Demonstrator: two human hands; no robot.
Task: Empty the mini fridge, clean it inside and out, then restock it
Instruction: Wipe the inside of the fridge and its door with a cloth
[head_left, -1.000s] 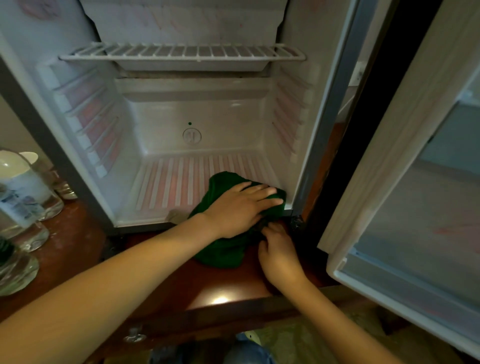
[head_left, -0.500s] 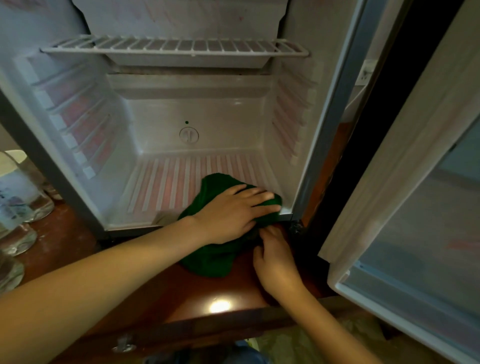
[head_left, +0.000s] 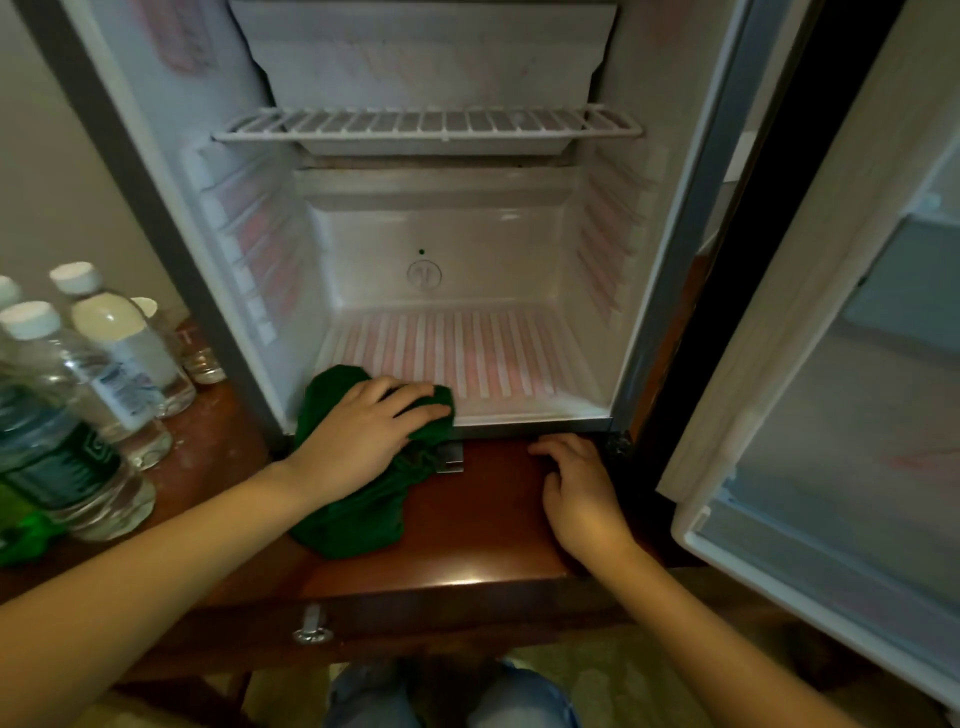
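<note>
Dark red wood (head_left: 483, 519) carries the mini fridge (head_left: 467, 249), which opens toward the near side with its door (head_left: 831, 364) swung right, leaving room for both arms. Bottles (head_left: 104, 364) stand outside at the left, probably taken out for the wiping. The left hand (head_left: 363, 431) presses the green cloth (head_left: 358, 514) with straight fingers on the fridge floor's near left edge. The cloth's length runs near to far over the sill. The right hand (head_left: 582, 488) rests on the wood, loosely curled and holding nothing, seemingly as a brace.

The wooden tabletop (head_left: 483, 519) bears the mini fridge (head_left: 441, 234), water bottles (head_left: 119, 358) and green cloth (head_left: 358, 514).
</note>
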